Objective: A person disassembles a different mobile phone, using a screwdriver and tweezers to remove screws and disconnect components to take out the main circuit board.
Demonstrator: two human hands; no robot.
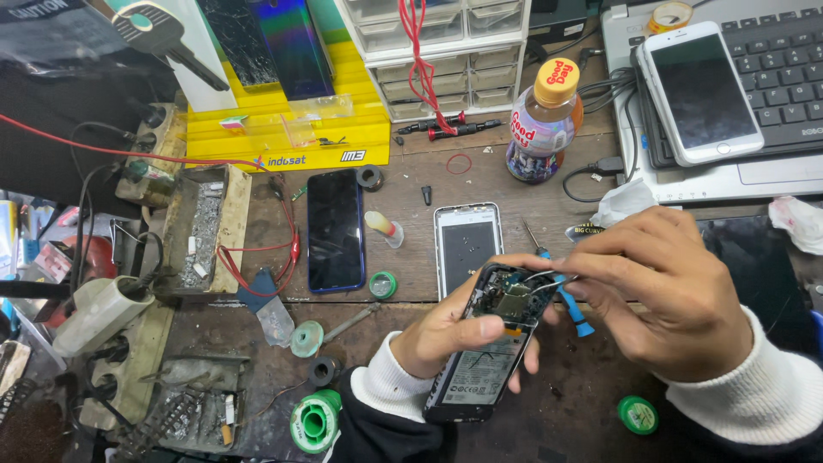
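My left hand (450, 330) grips an opened phone (490, 356) with its back cover off, so the battery and circuit board show. My right hand (664, 291) holds thin metal tweezers (549, 283), whose tips touch the board at the phone's top end. A blue-handled screwdriver (566, 300) lies on the bench just under that hand. Behind the opened phone, a silver phone frame (467, 244) lies flat, and a dark blue phone (335, 230) lies screen-up to its left.
A drink bottle (543, 120) with an orange cap stands at the back. On a laptop (771, 171) at the right lies a white phone (701, 93). Solder spools (314, 422), (638, 415) and red wires (274, 249) lie about. A yellow stand (283, 129) and a drawer cabinet (437, 51) stand behind.
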